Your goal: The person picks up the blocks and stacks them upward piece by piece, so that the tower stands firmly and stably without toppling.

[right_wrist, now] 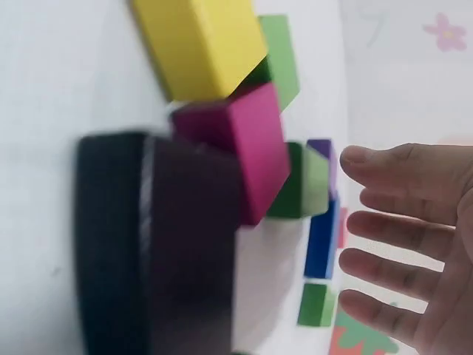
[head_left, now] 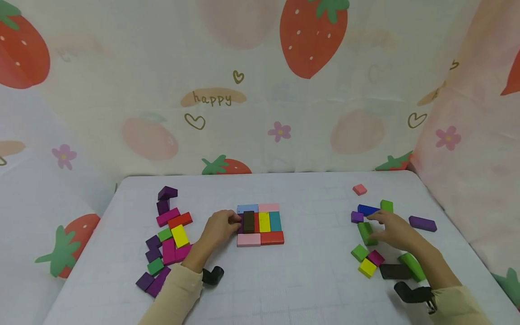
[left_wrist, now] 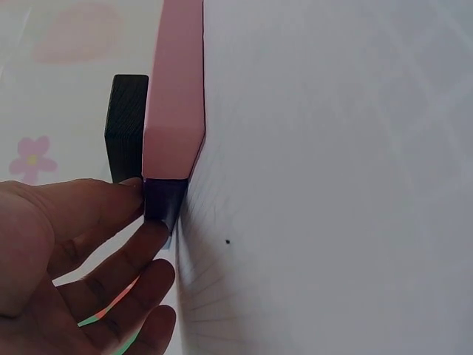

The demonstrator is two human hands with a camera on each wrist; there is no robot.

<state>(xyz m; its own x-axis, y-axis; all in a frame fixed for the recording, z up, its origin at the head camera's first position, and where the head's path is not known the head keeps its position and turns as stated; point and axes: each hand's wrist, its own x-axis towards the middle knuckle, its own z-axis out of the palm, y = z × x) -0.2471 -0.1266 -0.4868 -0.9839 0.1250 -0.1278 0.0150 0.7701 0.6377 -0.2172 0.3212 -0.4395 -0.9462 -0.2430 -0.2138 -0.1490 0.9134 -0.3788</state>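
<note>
In the head view my left hand (head_left: 221,229) is at the left side of a flat, multicoloured block arrangement. Its thumb and index finger pinch a dark purple block (left_wrist: 164,198), which sits against the end of a pink block (left_wrist: 174,96). A dark brown block (head_left: 248,222) rises above its neighbours there, beside a yellow block (head_left: 264,222) and a teal block (head_left: 275,221). On the right, my right hand (head_left: 395,231) hovers over scattered blocks with spread fingers and nothing in its grasp. Nearest to it are a green block (head_left: 367,234) and a blue block (head_left: 369,210).
Loose purple, magenta, red, yellow and green blocks form a long cluster at the left, including a magenta block (head_left: 168,251). Below the right hand lies a dark block (head_left: 396,271); a purple block (head_left: 422,223) lies farther right. A strawberry-print curtain (head_left: 252,113) stands behind the white table (head_left: 317,280).
</note>
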